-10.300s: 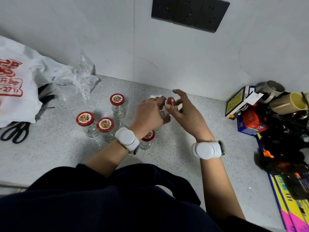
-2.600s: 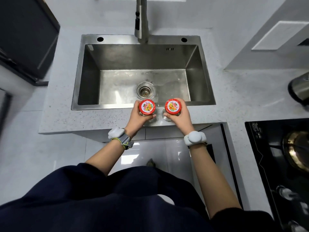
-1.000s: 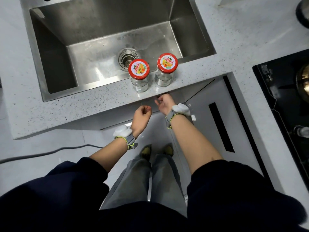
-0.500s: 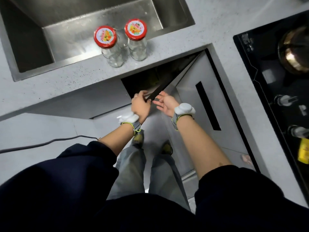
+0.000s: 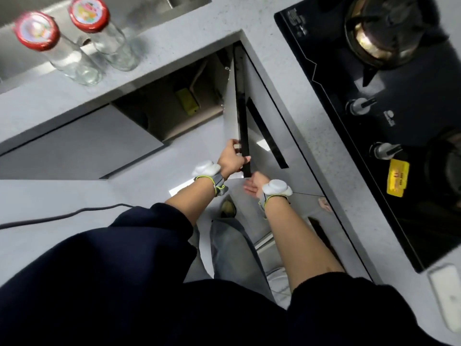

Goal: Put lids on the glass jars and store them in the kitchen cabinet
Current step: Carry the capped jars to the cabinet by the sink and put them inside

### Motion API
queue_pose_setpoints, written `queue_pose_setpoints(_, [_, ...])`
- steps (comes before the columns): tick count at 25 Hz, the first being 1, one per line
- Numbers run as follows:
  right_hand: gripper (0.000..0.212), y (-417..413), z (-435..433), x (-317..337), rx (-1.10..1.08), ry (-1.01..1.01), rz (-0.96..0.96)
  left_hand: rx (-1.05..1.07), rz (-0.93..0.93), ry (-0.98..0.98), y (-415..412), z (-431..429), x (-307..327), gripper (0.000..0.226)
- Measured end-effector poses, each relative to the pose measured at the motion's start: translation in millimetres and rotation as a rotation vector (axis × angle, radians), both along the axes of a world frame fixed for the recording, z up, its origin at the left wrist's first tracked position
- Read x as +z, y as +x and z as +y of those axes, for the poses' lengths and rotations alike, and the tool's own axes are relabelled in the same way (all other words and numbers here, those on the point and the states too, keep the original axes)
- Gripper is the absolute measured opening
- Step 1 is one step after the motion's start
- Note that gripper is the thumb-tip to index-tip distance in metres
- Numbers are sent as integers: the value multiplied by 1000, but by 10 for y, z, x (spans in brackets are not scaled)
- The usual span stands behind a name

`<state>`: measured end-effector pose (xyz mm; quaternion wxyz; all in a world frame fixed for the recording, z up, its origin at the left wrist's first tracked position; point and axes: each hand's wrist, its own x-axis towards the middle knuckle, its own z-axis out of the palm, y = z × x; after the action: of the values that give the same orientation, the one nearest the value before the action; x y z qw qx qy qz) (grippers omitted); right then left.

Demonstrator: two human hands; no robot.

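Two glass jars with red lids stand side by side on the grey counter [image 5: 174,46] at the top left, the left jar [image 5: 55,48] and the right jar [image 5: 104,33]. Below the counter edge the cabinet door [image 5: 233,116] stands swung wide, showing the dark cabinet inside [image 5: 164,106]. My left hand [image 5: 230,159] grips the door's black top edge near its free end. My right hand [image 5: 254,184] hangs just below that end, fingers loose and holding nothing.
A black gas hob [image 5: 386,96] with a kettle [image 5: 381,28] and two knobs fills the right side. A yellow object [image 5: 187,101] lies inside the cabinet. A cable [image 5: 62,217] runs across the floor at left. A white object [image 5: 446,295] lies on the counter at right.
The cabinet door has swung much further out, exposing the inside. My left hand rode along on its top edge, and my right hand has come off the door.
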<state>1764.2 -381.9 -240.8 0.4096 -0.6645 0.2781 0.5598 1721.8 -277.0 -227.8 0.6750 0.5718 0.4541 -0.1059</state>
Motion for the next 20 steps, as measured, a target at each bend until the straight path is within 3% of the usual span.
queue_pose_setpoints(2, [39,127,-197,-14,-127,44,82,-32,-22,-12,231,-151,13,71])
queue_pose_setpoints(6, [30,416,-439,-116,-286,113,30,-35,-23,26,590,-395,-47,86])
queue_pose_setpoints(11, [10,728,-539,-379,-227,1,-118,50,-54,60,946,-639,-87,93])
queue_pose_setpoints(20, [16,864,-606,-308,-205,85,-144,68,-52,103,1165,-751,-159,92])
